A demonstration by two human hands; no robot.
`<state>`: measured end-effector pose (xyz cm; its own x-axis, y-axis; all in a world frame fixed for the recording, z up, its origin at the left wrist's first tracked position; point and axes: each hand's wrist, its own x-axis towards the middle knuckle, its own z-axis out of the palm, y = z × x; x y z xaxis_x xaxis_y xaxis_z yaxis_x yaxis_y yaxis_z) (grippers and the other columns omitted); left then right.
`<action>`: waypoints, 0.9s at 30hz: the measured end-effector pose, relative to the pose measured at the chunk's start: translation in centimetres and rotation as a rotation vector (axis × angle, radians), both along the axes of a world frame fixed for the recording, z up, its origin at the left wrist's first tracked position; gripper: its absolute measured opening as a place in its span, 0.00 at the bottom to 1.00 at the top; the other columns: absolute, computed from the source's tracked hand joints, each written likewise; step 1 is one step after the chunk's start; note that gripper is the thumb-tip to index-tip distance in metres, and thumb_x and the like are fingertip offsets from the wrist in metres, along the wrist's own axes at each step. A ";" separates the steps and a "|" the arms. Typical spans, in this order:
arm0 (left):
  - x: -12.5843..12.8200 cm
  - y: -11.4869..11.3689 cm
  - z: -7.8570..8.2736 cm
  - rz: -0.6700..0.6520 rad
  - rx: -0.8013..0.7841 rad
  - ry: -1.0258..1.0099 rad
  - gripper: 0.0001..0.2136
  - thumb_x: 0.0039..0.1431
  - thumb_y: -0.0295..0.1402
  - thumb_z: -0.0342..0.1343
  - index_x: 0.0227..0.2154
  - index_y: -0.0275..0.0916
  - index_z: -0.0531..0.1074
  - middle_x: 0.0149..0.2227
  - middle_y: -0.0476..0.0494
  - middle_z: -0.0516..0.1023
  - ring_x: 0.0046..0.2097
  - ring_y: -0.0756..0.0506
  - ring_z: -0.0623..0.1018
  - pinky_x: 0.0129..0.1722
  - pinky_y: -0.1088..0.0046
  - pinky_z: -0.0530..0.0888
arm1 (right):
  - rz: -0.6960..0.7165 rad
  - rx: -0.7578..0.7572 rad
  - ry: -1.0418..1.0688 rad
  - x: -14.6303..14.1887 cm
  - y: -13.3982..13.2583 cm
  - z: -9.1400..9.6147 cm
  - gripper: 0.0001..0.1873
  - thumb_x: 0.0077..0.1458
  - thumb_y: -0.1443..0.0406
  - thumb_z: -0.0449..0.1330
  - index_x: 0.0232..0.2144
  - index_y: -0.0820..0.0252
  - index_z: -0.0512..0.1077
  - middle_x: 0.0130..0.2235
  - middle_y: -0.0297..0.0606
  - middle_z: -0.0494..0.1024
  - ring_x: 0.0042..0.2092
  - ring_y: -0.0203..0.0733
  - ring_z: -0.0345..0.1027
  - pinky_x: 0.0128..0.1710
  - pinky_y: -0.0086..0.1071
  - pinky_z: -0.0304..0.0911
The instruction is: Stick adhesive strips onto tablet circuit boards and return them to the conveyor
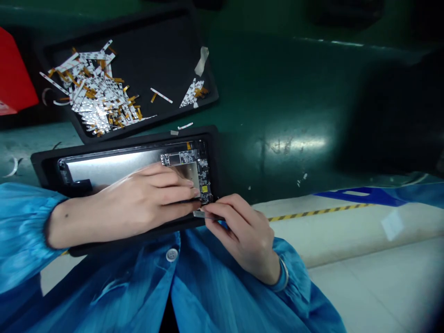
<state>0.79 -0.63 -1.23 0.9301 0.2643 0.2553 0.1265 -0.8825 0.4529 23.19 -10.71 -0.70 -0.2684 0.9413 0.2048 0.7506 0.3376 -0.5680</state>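
Observation:
An opened tablet (114, 166) with a silver back panel and a dark circuit board (201, 171) lies in a black holder (41, 159) at the near edge of the green bench. My left hand (138, 201) lies over the tablet, fingers pressed together near the board's lower corner. My right hand (239, 226) pinches a thin pale strip (201, 214) at that same corner, touching my left fingertips.
A black tray (163, 51) behind the holder carries a heap of white and orange strips (93, 92). A red bin (14, 74) stands at the far left. The green bench (294, 115) stretches to the right. The pale floor with a striped line (312, 212) shows below.

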 end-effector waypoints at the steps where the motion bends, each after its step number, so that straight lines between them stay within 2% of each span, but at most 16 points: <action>1: 0.0 0.1 0.0 -0.006 -0.009 0.001 0.15 0.74 0.30 0.43 0.53 0.39 0.74 0.53 0.44 0.80 0.55 0.42 0.77 0.52 0.64 0.74 | -0.011 0.013 -0.009 0.2 -0.1 0.0 0.05 0.63 0.73 0.59 0.36 0.61 0.72 0.32 0.34 0.76 0.30 0.31 0.70 0.28 0.25 0.66; 4: -0.1 0.3 0.1 -0.040 0.019 0.035 0.17 0.75 0.29 0.42 0.56 0.38 0.72 0.55 0.44 0.79 0.56 0.42 0.75 0.55 0.64 0.70 | -0.056 0.020 0.017 0.6 -0.2 -0.3 0.07 0.62 0.73 0.62 0.34 0.59 0.69 0.32 0.32 0.73 0.29 0.29 0.67 0.26 0.24 0.63; 6: 0.0 0.4 0.4 -0.067 0.123 0.063 0.17 0.75 0.28 0.42 0.56 0.37 0.73 0.53 0.45 0.80 0.54 0.42 0.75 0.55 0.62 0.69 | -0.089 -0.008 0.079 0.9 -0.2 -0.6 0.10 0.60 0.73 0.64 0.33 0.58 0.67 0.33 0.31 0.70 0.29 0.28 0.65 0.25 0.23 0.61; 10: 0.5 0.3 1.4 -0.124 0.318 0.080 0.18 0.73 0.24 0.40 0.48 0.37 0.77 0.48 0.46 0.81 0.49 0.41 0.78 0.49 0.60 0.71 | -0.133 -0.169 0.268 1.4 0.7 -1.1 0.17 0.54 0.69 0.72 0.31 0.57 0.64 0.33 0.28 0.66 0.27 0.26 0.60 0.22 0.21 0.57; 14: 0.5 -0.1 1.7 -0.128 0.308 0.100 0.18 0.72 0.24 0.40 0.49 0.34 0.76 0.49 0.41 0.81 0.51 0.39 0.78 0.51 0.59 0.72 | -0.143 -0.368 0.441 1.9 1.7 -1.4 0.21 0.49 0.65 0.75 0.29 0.57 0.63 0.30 0.25 0.63 0.24 0.24 0.52 0.20 0.21 0.51; 17: 0.0 0.4 1.3 -0.029 0.201 0.061 0.18 0.73 0.26 0.39 0.53 0.41 0.74 0.53 0.45 0.79 0.56 0.43 0.76 0.54 0.64 0.71 | -0.154 -0.518 0.551 2.4 1.8 -1.6 0.23 0.47 0.64 0.76 0.29 0.57 0.63 0.30 0.25 0.62 0.24 0.25 0.50 0.20 0.22 0.50; 19: -0.5 1.2 1.1 0.127 0.147 0.061 0.16 0.74 0.29 0.41 0.54 0.42 0.72 0.53 0.44 0.78 0.54 0.43 0.75 0.51 0.66 0.72 | -0.161 -0.615 0.617 2.7 1.7 -1.8 0.23 0.46 0.63 0.77 0.30 0.56 0.63 0.30 0.24 0.63 0.24 0.25 0.49 0.21 0.22 0.50; 21: -0.8 2.0 1.0 0.313 0.130 0.088 0.13 0.74 0.33 0.46 0.52 0.39 0.73 0.49 0.40 0.76 0.49 0.43 0.74 0.46 0.65 0.72 | -0.170 -0.685 0.656 2.9 1.7 -1.9 0.23 0.46 0.61 0.76 0.31 0.55 0.63 0.29 0.25 0.63 0.24 0.27 0.50 0.22 0.24 0.51; 23: -0.9 2.7 1.2 0.449 0.131 0.102 0.11 0.72 0.35 0.50 0.48 0.35 0.74 0.45 0.39 0.72 0.46 0.43 0.72 0.44 0.64 0.71 | -0.173 -0.716 0.666 3.1 1.7 -1.9 0.22 0.48 0.59 0.75 0.31 0.55 0.63 0.29 0.25 0.63 0.25 0.28 0.51 0.22 0.25 0.51; 27: -0.7 3.3 1.6 0.550 0.058 0.094 0.09 0.71 0.36 0.51 0.43 0.38 0.74 0.43 0.41 0.69 0.45 0.43 0.72 0.44 0.63 0.71 | -0.159 -0.704 0.647 3.1 1.9 -1.9 0.20 0.51 0.59 0.73 0.30 0.55 0.63 0.28 0.26 0.64 0.24 0.29 0.53 0.23 0.25 0.52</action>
